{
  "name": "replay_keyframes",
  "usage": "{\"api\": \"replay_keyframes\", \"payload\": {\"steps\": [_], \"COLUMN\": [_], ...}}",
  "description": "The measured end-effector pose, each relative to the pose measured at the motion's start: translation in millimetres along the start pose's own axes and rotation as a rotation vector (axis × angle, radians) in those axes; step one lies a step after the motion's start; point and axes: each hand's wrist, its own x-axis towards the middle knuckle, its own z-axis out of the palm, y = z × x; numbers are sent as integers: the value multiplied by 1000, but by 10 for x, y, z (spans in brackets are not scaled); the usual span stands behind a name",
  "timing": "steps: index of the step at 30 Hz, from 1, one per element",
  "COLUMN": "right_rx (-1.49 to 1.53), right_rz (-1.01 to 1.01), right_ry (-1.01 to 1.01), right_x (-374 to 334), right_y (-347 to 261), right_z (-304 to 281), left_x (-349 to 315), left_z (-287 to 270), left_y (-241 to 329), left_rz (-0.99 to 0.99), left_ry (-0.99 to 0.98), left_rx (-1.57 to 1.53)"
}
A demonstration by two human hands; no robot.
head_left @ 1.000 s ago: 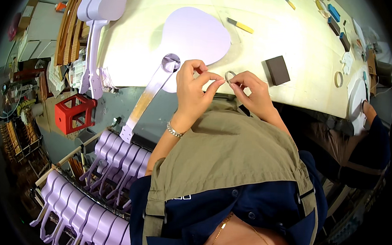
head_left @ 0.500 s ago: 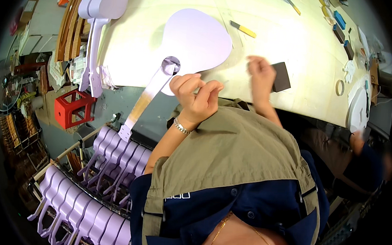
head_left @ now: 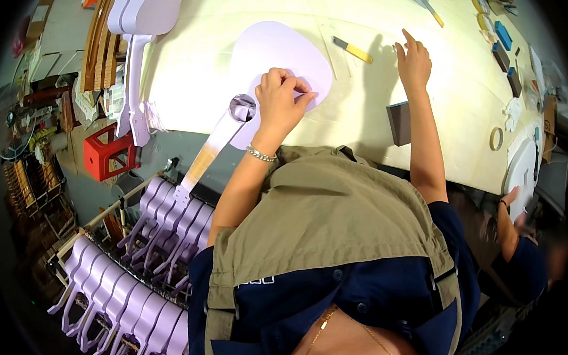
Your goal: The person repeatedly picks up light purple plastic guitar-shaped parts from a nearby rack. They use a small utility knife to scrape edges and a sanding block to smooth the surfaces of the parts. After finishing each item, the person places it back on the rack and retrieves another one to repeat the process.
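A pale lilac ukulele body (head_left: 265, 48) lies on the table, its neck (head_left: 204, 155) reaching over the near edge toward me, with a bare wood-coloured patch partway down. Crumpled material fills its round sound hole (head_left: 241, 108). Over the lower part of the body is my left hand (head_left: 279, 99), fingers curled and the thumb pressed to a fingertip; whatever may be pinched there is too small to make out. My right hand (head_left: 416, 63) is raised above the table, fingers apart and holding nothing. A yellow-handled cutter knife (head_left: 352, 49) lies between the hands, farther back.
A dark sanding block (head_left: 400, 124) sits beside my right forearm. Lilac instruments (head_left: 145, 6) are stacked at the far left, and more hang on a rack (head_left: 108, 284) at near left. A red stool (head_left: 108, 155) stands below. At right, a co-worker's hand (head_left: 510, 197) touches a white disc (head_left: 522, 158).
My left hand has moved up and forward over the ukulele body. My right hand has gone farther out to the right, and its fingers have spread. The sanding block appears turned.
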Motion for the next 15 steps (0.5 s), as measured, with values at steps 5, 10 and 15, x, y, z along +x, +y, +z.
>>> {"api": "replay_keyframes", "payload": {"steps": [5, 10, 15], "right_rx": [287, 1130, 1178], "right_rz": [-55, 70, 190], "right_ry": [-14, -671, -938], "right_x": [30, -56, -15], "right_y": [-305, -1044, -1398], "right_z": [61, 164, 119], "left_x": [98, -92, -1379], "left_z": [-42, -251, -592], "left_y": [61, -93, -426], "left_rz": [-147, -189, -819], "left_ry": [79, 399, 192], "left_rx": [-29, -309, -920]}}
